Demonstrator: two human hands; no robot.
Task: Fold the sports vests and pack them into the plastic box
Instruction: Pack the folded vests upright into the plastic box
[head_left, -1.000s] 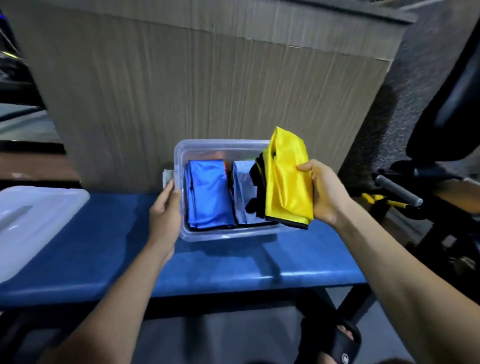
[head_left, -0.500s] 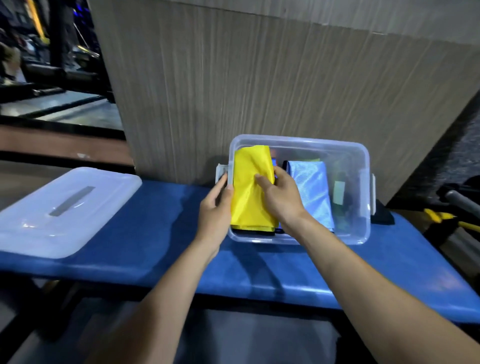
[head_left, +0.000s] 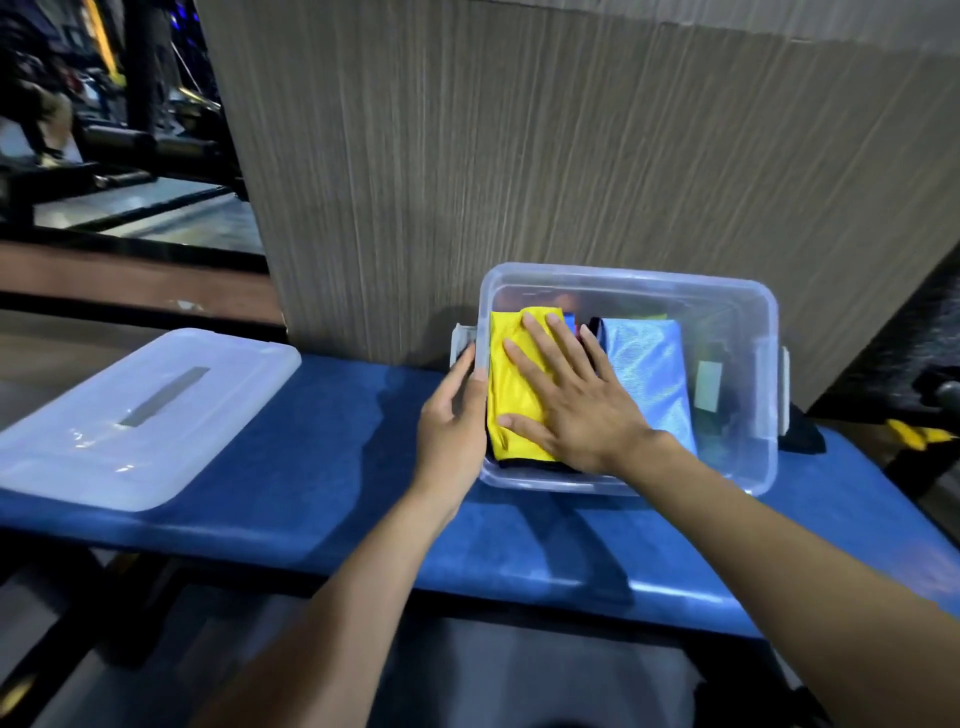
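A clear plastic box (head_left: 763, 395) stands on the blue bench (head_left: 322, 467) against a wood-grain panel. A folded yellow vest (head_left: 511, 384) with black trim lies at the box's left side, on top of other folded vests. A folded light blue vest (head_left: 652, 384) lies to its right. My right hand (head_left: 566, 400) rests flat on the yellow vest with fingers spread, holding nothing. My left hand (head_left: 454, 410) lies against the outside of the box's left wall, fingers extended.
The box's translucent lid (head_left: 130, 415) lies on the bench's left part. A wood-grain panel (head_left: 519, 156) rises right behind the box. A dark item (head_left: 802, 434) sits at the bench's right end. Gym equipment (head_left: 104, 104) stands at the far left.
My right hand carried the yellow vest from the box's right side to its left side, laid it down, and now presses it flat. My left hand stayed on the box's left wall.
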